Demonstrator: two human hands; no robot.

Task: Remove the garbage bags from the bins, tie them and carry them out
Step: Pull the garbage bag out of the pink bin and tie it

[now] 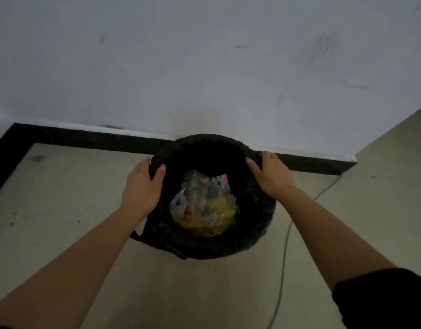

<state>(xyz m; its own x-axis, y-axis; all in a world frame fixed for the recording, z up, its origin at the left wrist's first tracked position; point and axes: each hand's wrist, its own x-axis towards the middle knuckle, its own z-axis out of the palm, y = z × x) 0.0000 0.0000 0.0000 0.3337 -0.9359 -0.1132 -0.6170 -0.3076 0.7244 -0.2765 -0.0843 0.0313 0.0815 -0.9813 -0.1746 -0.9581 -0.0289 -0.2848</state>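
Observation:
A round bin lined with a black garbage bag (252,236) stands on the floor against the wall. The bag's edge is folded over the bin's rim. Inside lies mixed rubbish (204,205): clear plastic, yellow and white wrappers. My left hand (143,188) grips the folded bag edge at the rim's left side, thumb inside the opening. My right hand (271,174) grips the bag edge at the rim's upper right, thumb inside. The bin itself is hidden under the bag.
A white wall (204,67) with a black skirting board (86,138) runs behind the bin. A thin cable (285,245) trails over the pale floor to the right of the bin. A wall corner juts out at the right.

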